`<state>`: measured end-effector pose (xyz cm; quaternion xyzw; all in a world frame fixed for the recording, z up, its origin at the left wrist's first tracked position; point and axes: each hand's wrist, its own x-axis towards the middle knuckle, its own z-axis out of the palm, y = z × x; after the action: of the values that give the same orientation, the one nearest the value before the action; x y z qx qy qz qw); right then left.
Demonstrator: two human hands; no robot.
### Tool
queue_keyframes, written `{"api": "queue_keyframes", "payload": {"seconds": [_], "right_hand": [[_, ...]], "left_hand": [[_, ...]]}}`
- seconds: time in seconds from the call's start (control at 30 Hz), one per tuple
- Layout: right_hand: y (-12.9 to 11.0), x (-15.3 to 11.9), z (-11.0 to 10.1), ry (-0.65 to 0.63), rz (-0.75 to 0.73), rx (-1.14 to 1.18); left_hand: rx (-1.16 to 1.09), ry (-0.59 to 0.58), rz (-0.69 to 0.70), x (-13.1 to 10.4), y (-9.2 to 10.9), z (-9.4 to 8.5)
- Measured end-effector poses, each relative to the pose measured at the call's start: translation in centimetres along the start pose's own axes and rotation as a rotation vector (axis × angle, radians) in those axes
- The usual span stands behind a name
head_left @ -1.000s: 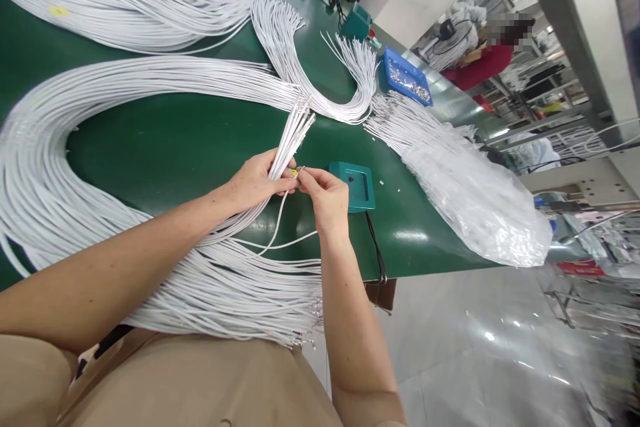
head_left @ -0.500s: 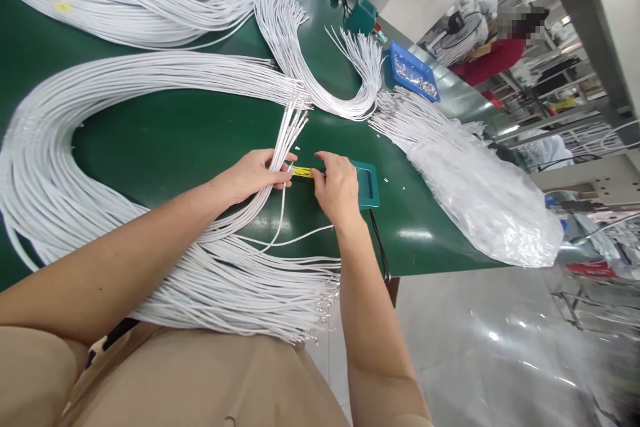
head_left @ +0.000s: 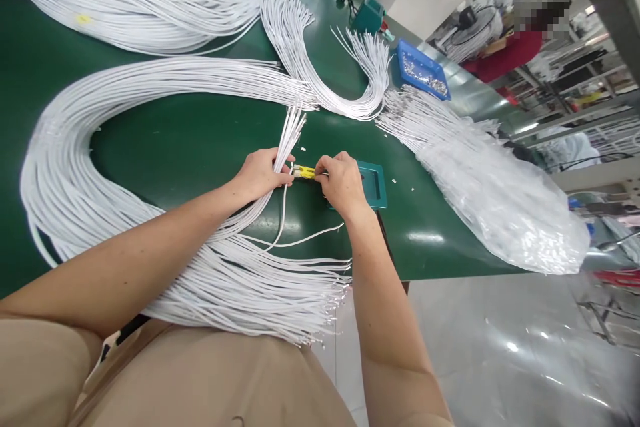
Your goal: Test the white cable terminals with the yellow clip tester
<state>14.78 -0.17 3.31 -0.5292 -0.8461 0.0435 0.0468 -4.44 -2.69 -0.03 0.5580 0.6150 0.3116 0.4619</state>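
My left hand point(head_left: 261, 173) is closed around a bunch of white cables point(head_left: 289, 137), whose ends stick up past the thumb. One cable from it hangs down below the fingers. Between my hands lies a small yellow piece point(head_left: 303, 172) with dark marks, its left end close to my left fingertips. My right hand point(head_left: 343, 183) has thumb and fingers pinched at its right end; the exact contact is hidden. Behind that hand is a teal box point(head_left: 373, 183) with a recessed top, partly covered.
A long curved bundle of white cables point(head_left: 55, 140) loops over the green table point(head_left: 165, 133). More cable bundles point(head_left: 150, 0) lie at the back left. A blue tray point(head_left: 424, 70) holds small parts. Plastic-wrapped cables point(head_left: 500, 193) lie on the right. A person in red point(head_left: 507, 57) is in the background.
My right fingers have closed together at the yellow piece's right end, where thumb and finger stood apart before. My left hand keeps its hold on the cables. The whole view has shifted slightly.
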Motion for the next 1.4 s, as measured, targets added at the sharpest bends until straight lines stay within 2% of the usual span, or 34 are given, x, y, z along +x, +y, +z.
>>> {"api": "queue_keyframes", "payload": {"seconds": [0.3,0.43,0.5,0.53,0.7,0.87,1.03,1.2,1.3,1.4], "right_hand": [[-0.3,0.0,-0.4,-0.011,0.013,0.003],[-1.6,-1.2,-1.0,0.145,-0.003,0.104],[-2.9,-2.3,-0.9,0.183,-0.021,0.143],[-3.8,-2.9,-0.8,0.161,-0.052,0.157],[-8.1,-5.8,0.7,-0.101,-0.272,0.095],[-10.4,-7.6,1.7,-0.156,-0.372,-0.013],[-11.4,-8.8,1.3,-0.179,-0.33,-0.031],[-12.3,-10.7,1.0,-0.335,-0.204,0.083],[-11.3,-10.2,0.0,-0.414,-0.14,0.134],[-8.7,-7.4,-1.7,-0.392,-0.066,0.266]], "left_hand": [[0.085,0.022,0.025,0.1,-0.1,0.6],[0.078,0.01,0.019,0.3,-0.2,0.4],[0.089,0.002,0.018,0.4,-0.2,0.2],[0.098,0.001,0.018,0.4,-0.2,0.1],[0.106,-0.007,0.034,0.3,0.1,-1.0],[-0.051,-0.074,0.002,-0.2,0.7,-1.8],[-0.288,-0.193,-0.024,-0.6,0.9,-1.5],[-0.485,-0.234,-0.088,-1.0,1.4,-1.4],[-0.484,-0.235,-0.08,-1.2,1.5,-1.4],[-0.399,-0.188,-0.012,-1.2,1.3,-1.3]]}}
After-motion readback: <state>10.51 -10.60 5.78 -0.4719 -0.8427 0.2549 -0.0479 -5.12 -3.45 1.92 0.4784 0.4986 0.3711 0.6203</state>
